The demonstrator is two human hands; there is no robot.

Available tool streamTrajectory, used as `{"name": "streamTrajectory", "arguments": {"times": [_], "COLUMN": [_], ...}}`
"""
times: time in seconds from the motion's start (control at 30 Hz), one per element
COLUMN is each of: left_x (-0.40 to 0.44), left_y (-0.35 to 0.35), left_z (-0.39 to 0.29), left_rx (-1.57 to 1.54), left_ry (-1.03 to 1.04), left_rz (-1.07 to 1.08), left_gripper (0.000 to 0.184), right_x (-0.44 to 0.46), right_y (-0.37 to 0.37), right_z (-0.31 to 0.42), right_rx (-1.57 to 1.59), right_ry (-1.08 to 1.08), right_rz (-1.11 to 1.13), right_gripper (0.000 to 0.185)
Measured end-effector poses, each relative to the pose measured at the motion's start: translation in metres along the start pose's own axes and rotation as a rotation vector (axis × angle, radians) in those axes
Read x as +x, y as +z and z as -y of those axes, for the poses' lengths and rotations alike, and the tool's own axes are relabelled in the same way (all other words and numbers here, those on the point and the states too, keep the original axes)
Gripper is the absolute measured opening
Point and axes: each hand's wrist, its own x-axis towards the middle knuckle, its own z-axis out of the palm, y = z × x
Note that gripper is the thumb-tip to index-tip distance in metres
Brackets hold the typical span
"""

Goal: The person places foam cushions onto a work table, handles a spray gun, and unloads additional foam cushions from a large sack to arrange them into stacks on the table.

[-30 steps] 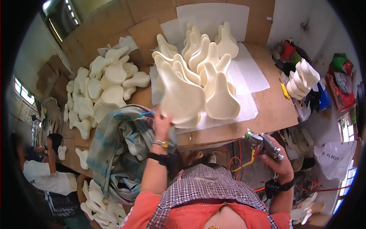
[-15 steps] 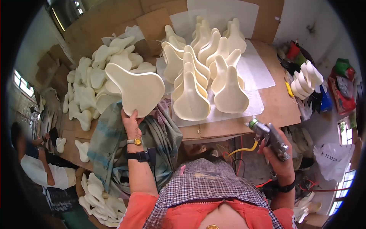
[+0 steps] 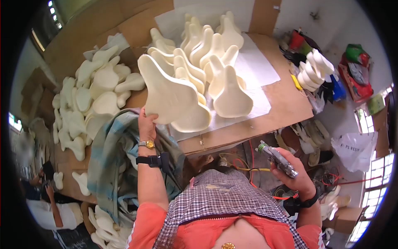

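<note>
My left hand (image 3: 147,124) grips the lower edge of a cream saddle-shaped piece (image 3: 168,93), its narrow end pointing up and to the left. That piece partly covers the front of several similar upright pieces (image 3: 232,93) standing in rows on white sheets (image 3: 259,106). On the right, my right hand (image 3: 292,170) is wrapped round a metal spray gun (image 3: 277,161) with a green ring near its nozzle, which points up and left. Below my left hand's side of the table lies a grey-green checked cloth (image 3: 112,153).
A heap of cream pieces (image 3: 103,81) lies on the left. More pieces (image 3: 317,68) are stacked at the right by a blue item. Hoses (image 3: 251,153) run below the table edge. A person in a white shirt (image 3: 49,213) is at the lower left.
The held piece has moved right, over the front of the rows, with my left hand. The spray gun now points more to the left. The whole view has shifted.
</note>
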Motion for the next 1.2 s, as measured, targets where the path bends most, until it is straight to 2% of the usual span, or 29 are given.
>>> {"name": "streamTrajectory", "arguments": {"times": [0.1, 0.17, 0.23, 0.27, 0.3, 0.37, 0.4, 0.47, 0.5, 0.57, 0.6, 0.67, 0.7, 0.77, 0.8, 0.87, 0.97, 1.03, 1.1, 1.13, 1.2], "left_x": [0.016, 0.025, 0.04, 0.049, 0.045, 0.033, 0.031, 0.033, 0.036, 0.041, 0.042, 0.041, 0.034, 0.018, 0.011, -0.004, 0.003, 0.019, 0.042, 0.044, 0.048], "left_y": [0.004, 0.008, 0.0, -0.008, -0.003, 0.013, 0.013, 0.006, 0.003, -0.002, 0.003, 0.007, 0.011, 0.028, 0.036, 0.05, 0.104, 0.147, 0.17, 0.177, 0.193], "left_z": [0.043, 0.07, 0.101, 0.118, 0.118, 0.107, 0.102, 0.093, 0.095, 0.102, 0.099, 0.09, 0.084, 0.071, 0.065, 0.06, 0.069, 0.09, 0.145, 0.161, 0.178], "left_rx": [0.003, 0.034, 0.38, 0.442, 0.445, 0.486, 0.485, 0.647, 0.646, 0.85, 0.848, 0.825, 0.827, 0.578, 0.579, 0.295, 0.155, 0.191, 0.39, 0.384, 0.949], "left_ry": [-0.12, -0.163, -0.242, -0.244, -0.247, -0.13, -0.128, -0.207, -0.205, -0.165, -0.166, -0.308, -0.31, -0.395, -0.389, -0.229, -0.267, -0.348, -0.139, -0.131, 0.032], "left_rz": [0.089, 0.08, 0.078, 0.094, 0.098, 0.029, 0.029, 0.297, 0.296, 0.444, 0.436, 0.606, 0.595, 0.485, 0.484, 0.389, 0.409, 0.509, 0.622, 0.602, 0.71], "left_gripper": [0.043, 0.041, 0.044, 0.054, 0.054, 0.067, 0.067, 0.077, 0.077, 0.073, 0.073, 0.065, 0.065, 0.054, 0.054, 0.051, 0.053, 0.062, 0.071, 0.071, 0.077], "right_x": [-0.015, -0.019, -0.019, -0.018, -0.016, -0.017, -0.019, -0.02, -0.015, -0.013, -0.009, 0.001, 0.007, 0.015, 0.019, 0.02, 0.025, 0.028, 0.03, 0.029, 0.027], "right_y": [-0.01, -0.018, -0.024, -0.025, -0.025, -0.024, -0.028, -0.038, -0.038, -0.042, -0.042, -0.046, -0.049, -0.055, -0.06, -0.067, -0.079, -0.084, -0.089, -0.092, -0.101], "right_z": [-0.015, -0.021, -0.023, -0.009, 0.001, 0.006, 0.001, -0.013, -0.017, -0.04, -0.037, -0.043, -0.047, -0.052, -0.054, -0.057, -0.063, -0.07, -0.077, -0.076, -0.07], "right_rx": [-0.012, -0.049, -0.039, 0.1, 0.21, 0.298, 0.297, 0.233, 0.22, 0.024, 0.076, 0.091, 0.108, 0.095, 0.1, 0.112, 0.132, 0.167, 0.176, 0.197, 0.236], "right_ry": [0.119, 0.119, 0.058, 0.076, 0.007, -0.03, -0.032, 0.005, 0.028, 0.06, 0.109, 0.098, 0.084, 0.037, 0.035, 0.053, 0.084, 0.08, 0.048, 0.061, 0.071], "right_rz": [-0.138, -0.195, -0.318, -0.342, -0.383, -0.534, -0.535, -0.447, -0.408, -0.325, -0.272, -0.277, -0.295, -0.299, -0.287, -0.281, -0.222, -0.217, -0.195, -0.213, -0.251], "right_gripper": [0.049, 0.05, 0.049, 0.051, 0.053, 0.055, 0.055, 0.054, 0.053, 0.052, 0.057, 0.055, 0.053, 0.054, 0.054, 0.055, 0.054, 0.054, 0.055, 0.056, 0.058]}}
